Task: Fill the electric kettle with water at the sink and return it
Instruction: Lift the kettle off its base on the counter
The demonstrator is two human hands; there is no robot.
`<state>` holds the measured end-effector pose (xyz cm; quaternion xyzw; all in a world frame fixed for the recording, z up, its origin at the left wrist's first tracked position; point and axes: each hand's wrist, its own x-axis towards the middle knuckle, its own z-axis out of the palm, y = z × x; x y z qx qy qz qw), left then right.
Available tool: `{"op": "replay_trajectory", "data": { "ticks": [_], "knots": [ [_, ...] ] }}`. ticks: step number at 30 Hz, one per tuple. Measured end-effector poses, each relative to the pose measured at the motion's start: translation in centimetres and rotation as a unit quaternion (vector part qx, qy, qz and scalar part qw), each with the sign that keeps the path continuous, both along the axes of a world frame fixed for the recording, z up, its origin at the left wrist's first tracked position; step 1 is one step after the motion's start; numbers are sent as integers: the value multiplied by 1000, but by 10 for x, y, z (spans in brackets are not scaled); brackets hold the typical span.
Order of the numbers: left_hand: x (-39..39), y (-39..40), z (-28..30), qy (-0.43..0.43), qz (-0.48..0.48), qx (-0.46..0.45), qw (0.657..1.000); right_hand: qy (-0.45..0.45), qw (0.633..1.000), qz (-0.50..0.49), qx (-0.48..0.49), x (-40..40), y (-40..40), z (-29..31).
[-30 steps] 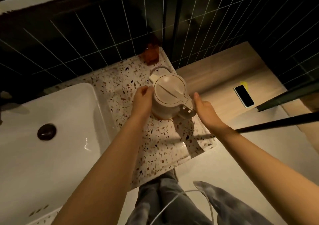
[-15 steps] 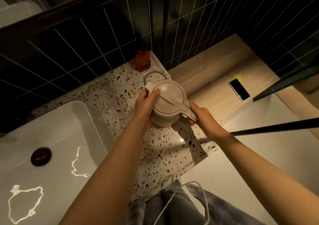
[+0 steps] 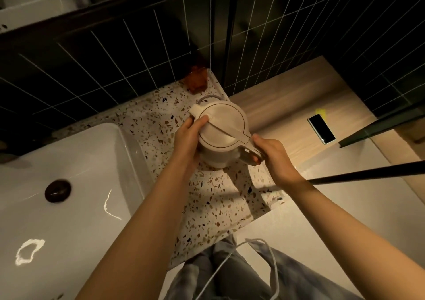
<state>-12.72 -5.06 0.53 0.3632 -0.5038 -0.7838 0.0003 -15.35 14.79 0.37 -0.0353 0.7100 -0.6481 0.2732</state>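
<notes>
A cream electric kettle [image 3: 222, 127] with its lid closed stands on the speckled terrazzo counter [image 3: 216, 196], right of the white sink basin [image 3: 76, 161]. My left hand [image 3: 187, 138] presses against the kettle's left side, thumb resting on the lid near the spout. My right hand [image 3: 270, 153] wraps around the handle at the kettle's lower right. Behind the kettle a curved grey edge of what looks like its base [image 3: 208, 97] shows. The sink's dark drain [image 3: 57, 190] sits at the left.
An amber bottle [image 3: 196, 80] stands at the back of the counter against the dark tiled wall. A phone [image 3: 321, 128] lies on the wooden shelf at right. A black rail [image 3: 368, 174] crosses at right. A white cord [image 3: 232, 260] hangs over my legs below.
Both hands closed in on the kettle: the left went from hovering beside it to pressing its side and lid, the right went from touching the handle to wrapping it.
</notes>
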Motion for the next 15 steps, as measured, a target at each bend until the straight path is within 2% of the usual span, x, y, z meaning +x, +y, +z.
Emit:
{"op": "replay_trajectory", "data": {
  "ticks": [6, 10, 15],
  "knots": [
    [28, 0, 33, 31, 82, 14, 996, 36, 995, 73, -61, 7, 0, 31],
    [56, -3, 54, 67, 86, -17, 994, 24, 988, 120, -91, 15, -4, 46],
    [101, -20, 81, 88, 156, -44, 983, 36, 974, 196, -111, 38, -32, 78]
  ]
}}
